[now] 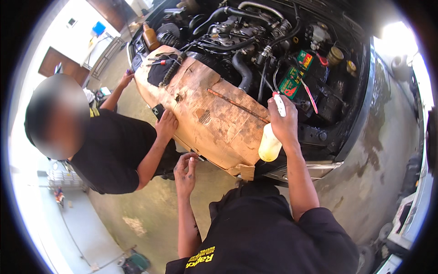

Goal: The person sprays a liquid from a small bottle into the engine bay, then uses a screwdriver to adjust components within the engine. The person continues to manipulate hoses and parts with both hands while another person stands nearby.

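My right hand (284, 121) is wrapped round the neck of a spray bottle (270, 145). The bottle has a white trigger head and a pale yellow body, and hangs tilted over the car's front right corner. My left hand (185, 174) is raised with its fingers curled, just off the near edge of a worn cardboard sheet (219, 132). Something small and whitish shows by its fingertips; I cannot make out what it is. The stained cardboard covers the car's front, before the open engine bay (237, 41). A thin rusty rod (237, 105) lies across it.
A co-worker (114, 141) in black stands at left, one hand on the cardboard's edge beside a phone (158, 111). A dark cloth (163, 69) with tools lies on the cardboard. Near the bottle are a green-labelled battery (290, 82) and a pink-and-white brush (309, 96). A brown bottle (150, 37) stands far left.
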A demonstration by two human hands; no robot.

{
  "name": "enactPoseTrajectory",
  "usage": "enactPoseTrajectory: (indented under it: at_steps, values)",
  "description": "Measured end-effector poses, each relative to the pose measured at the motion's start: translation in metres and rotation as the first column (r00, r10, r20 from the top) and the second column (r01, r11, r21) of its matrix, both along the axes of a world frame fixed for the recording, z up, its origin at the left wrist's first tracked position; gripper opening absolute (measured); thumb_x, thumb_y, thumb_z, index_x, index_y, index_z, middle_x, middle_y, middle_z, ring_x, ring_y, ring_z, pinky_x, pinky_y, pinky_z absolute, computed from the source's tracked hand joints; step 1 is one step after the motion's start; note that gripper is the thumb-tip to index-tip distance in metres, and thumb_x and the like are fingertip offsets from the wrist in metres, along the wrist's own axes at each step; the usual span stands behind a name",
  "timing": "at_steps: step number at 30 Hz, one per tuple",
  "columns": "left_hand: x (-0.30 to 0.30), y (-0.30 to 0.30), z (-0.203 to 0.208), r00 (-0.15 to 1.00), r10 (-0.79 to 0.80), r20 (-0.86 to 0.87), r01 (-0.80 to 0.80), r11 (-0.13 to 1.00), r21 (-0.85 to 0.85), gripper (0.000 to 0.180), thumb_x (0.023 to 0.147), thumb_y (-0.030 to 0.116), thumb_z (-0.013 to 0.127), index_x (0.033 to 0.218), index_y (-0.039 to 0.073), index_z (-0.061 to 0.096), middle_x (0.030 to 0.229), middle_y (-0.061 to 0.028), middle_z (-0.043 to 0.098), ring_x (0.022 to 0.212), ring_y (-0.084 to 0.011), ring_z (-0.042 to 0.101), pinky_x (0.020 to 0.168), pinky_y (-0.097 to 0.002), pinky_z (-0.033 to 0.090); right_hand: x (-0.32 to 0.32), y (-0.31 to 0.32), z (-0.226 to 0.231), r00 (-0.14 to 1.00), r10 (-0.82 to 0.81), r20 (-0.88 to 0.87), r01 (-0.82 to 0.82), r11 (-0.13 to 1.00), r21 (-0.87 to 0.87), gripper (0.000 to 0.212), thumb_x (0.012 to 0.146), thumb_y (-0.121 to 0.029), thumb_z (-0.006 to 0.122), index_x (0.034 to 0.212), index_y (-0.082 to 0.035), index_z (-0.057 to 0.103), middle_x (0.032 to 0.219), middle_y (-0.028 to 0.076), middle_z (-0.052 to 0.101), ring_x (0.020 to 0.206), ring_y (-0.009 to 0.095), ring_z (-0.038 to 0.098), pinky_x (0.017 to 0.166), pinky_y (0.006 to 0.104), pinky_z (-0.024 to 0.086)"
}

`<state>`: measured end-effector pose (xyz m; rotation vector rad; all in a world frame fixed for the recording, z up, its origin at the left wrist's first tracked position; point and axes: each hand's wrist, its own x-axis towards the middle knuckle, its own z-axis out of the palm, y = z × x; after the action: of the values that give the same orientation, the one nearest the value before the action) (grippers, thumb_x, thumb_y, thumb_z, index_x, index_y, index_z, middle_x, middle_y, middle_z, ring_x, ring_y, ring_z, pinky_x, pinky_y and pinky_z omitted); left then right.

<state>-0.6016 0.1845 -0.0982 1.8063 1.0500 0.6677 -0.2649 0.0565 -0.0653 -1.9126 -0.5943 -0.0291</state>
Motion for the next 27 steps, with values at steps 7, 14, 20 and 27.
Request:
enactPoseTrajectory:
  at_steps: [7, 14, 20, 27]
  values:
    - [0.065, 0.062, 0.002, 0.987, -0.141, 0.078, 0.139, 0.990, 0.025, 0.025, 0.113, 0.016, 0.058, 0.121, -0.004, 0.071, 0.113, -0.0097, 0.076, 0.101, -0.0173, 0.072, 0.092, -0.0320, 0.056, -0.011, -0.001, 0.016, 0.998, 0.051, 0.043, -0.052, 0.998, 0.039, 0.031, 0.106, -0.027, 0.069, 0.112, 0.003, 0.070, 0.099, 0.022, 0.074, 0.091, 0.041, 0.071, 0.085, 0.0475, 0.054]
    - [0.140, 0.116, 0.008, 0.910, -0.397, 0.121, 0.377, 0.912, 0.159, 0.021, 0.109, 0.013, 0.065, 0.118, -0.004, 0.073, 0.108, -0.0125, 0.080, 0.096, -0.0202, 0.075, 0.088, -0.0344, 0.058, -0.024, 0.045, 0.034, 0.970, -0.057, 0.235, 0.052, 0.998, 0.031, 0.021, 0.105, -0.018, 0.068, 0.101, 0.002, 0.066, 0.089, 0.021, 0.069, 0.079, 0.043, 0.067, 0.073, 0.0490, 0.052]
    - [0.188, 0.180, 0.008, 0.820, -0.551, 0.155, 0.507, 0.824, 0.252, 0.019, 0.108, 0.012, 0.064, 0.119, -0.001, 0.074, 0.108, -0.0147, 0.080, 0.094, -0.0236, 0.075, 0.087, -0.0362, 0.058, -0.042, 0.079, 0.037, 0.982, -0.156, 0.103, 0.160, 0.987, -0.034, 0.022, 0.106, -0.021, 0.067, 0.101, 0.000, 0.067, 0.089, 0.018, 0.070, 0.077, 0.041, 0.067, 0.072, 0.0449, 0.052]
    - [0.226, 0.219, -0.012, 0.795, -0.590, 0.140, 0.530, 0.788, 0.313, 0.017, 0.107, 0.011, 0.064, 0.117, 0.004, 0.075, 0.110, -0.0136, 0.076, 0.099, -0.0307, 0.074, 0.089, -0.0408, 0.057, -0.064, 0.127, 0.036, 0.956, -0.292, 0.014, 0.292, 0.956, -0.020, 0.026, 0.106, -0.025, 0.068, 0.101, 0.000, 0.071, 0.086, 0.016, 0.070, 0.084, 0.032, 0.067, 0.083, 0.0443, 0.051]
